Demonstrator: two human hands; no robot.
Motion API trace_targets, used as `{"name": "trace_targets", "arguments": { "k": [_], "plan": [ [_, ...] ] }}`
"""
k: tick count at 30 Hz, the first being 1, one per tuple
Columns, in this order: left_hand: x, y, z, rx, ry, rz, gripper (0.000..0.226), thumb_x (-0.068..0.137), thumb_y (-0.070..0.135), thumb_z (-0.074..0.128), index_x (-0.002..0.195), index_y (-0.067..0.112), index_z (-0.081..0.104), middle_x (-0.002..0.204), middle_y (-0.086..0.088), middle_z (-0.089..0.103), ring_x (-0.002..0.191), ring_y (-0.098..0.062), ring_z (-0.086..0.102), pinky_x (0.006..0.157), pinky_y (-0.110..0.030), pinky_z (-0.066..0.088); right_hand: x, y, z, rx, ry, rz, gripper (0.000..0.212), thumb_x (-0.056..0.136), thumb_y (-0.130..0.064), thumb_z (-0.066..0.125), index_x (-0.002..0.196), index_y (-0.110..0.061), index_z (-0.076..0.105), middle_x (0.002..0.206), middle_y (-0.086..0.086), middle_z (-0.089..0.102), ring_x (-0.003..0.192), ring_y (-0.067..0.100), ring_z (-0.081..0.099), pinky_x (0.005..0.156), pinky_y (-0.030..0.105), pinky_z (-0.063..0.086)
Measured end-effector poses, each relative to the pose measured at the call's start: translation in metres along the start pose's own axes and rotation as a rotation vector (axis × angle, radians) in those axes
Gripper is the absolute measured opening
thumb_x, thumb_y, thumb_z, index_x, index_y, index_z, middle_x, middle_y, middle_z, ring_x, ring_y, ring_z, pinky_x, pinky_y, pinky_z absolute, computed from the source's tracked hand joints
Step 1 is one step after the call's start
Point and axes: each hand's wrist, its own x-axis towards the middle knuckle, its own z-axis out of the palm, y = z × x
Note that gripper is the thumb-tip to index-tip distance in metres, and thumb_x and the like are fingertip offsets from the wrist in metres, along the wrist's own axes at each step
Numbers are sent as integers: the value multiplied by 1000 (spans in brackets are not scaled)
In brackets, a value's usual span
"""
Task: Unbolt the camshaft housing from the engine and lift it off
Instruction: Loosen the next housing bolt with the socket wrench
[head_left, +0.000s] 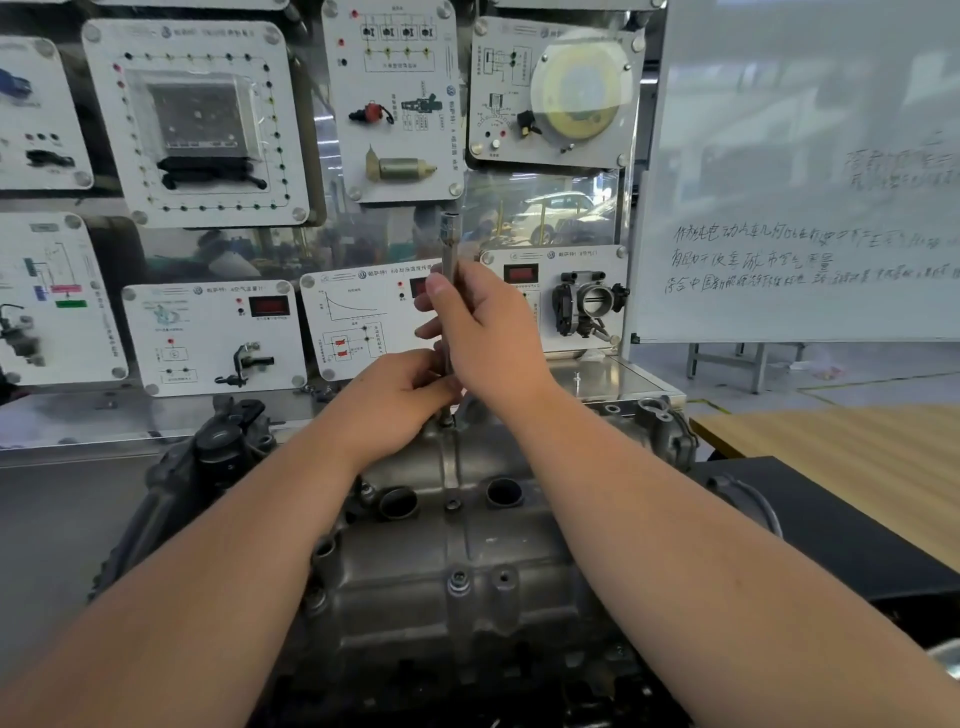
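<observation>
Both hands grasping upright socket extension (448, 291): right hand (483, 332) mid-shaft, left hand (400, 395) near base, on camshaft housing (457, 545) bolt.

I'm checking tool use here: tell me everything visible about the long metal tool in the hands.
The extension bar is a slim, silvery steel rod with a socket-like top end, standing nearly upright. Its lower tip sits at a bolt on the far edge of the camshaft housing. The right hand grips its middle; the left hand pinches it near the bottom.
</observation>
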Motion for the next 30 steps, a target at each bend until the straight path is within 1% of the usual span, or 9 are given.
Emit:
{"name": "trace_targets", "arguments": {
  "k": [2,4,6,8,13,18,22,26,30],
  "plan": [
    [-1,2,-1,-2,2,0,19,99,32,64,93,15,71,83,-11,73,81,-29,68,78,-46,51,-1,-2,0,6,-28,5,18,105,-28,49,90,-27,60,83,-8,71,68,10,71,68,37,58],
    [-1,4,-2,-13,5,-13,20,99,30,65,97,12,71,87,-14,73,88,-34,69,85,-50,53,-1,-2,1,8,-43,8,17,105,-28,50,92,-25,61,82,-5,71,68,12,70,70,40,59],
    [-2,5,-3,-22,6,-24,23,97,30,66,102,8,70,91,-18,73,90,-39,68,88,-57,53,-1,-2,1,1,-34,-2,14,102,-28,57,106,-18,64,85,-2,72,74,16,71,77,45,59],
    [-1,7,-3,-16,18,-32,27,95,32,68,101,5,67,90,-19,73,88,-40,69,86,-58,53,-2,-2,1,6,3,9,23,97,-27,67,116,-16,65,89,1,73,82,19,71,81,47,58],
    [0,5,-1,17,49,-45,27,93,37,69,93,10,66,82,-11,73,80,-32,68,69,-42,49,-1,-1,-3,-61,60,-16,14,97,-23,67,104,-12,69,88,-2,73,82,9,71,80,33,58],
    [-2,5,-2,-35,21,-43,16,99,31,63,95,18,71,84,-8,76,85,-36,70,85,-57,54,0,0,-2,-63,-8,-8,17,103,-20,54,104,-9,67,87,-8,72,75,0,70,71,26,57],
    [-1,4,-2,-32,22,-47,17,98,31,65,101,15,70,84,-7,76,84,-37,70,85,-59,54,-2,-1,-1,-8,-21,-8,29,97,-28,65,125,-22,58,91,-1,74,84,17,72,80,42,59],
    [-1,4,-2,-39,35,-56,24,95,34,67,101,11,68,88,-12,75,86,-38,70,87,-61,54,-1,0,0,-25,28,-21,20,95,-25,69,111,-18,60,92,1,72,80,20,71,78,48,58],
    [-1,3,0,-50,22,-59,22,98,34,64,97,14,71,90,-13,75,89,-39,69,89,-60,53,0,2,-1,-35,-3,-2,12,100,-20,59,111,-14,61,94,-1,74,79,13,73,80,43,59]
  ]
}}
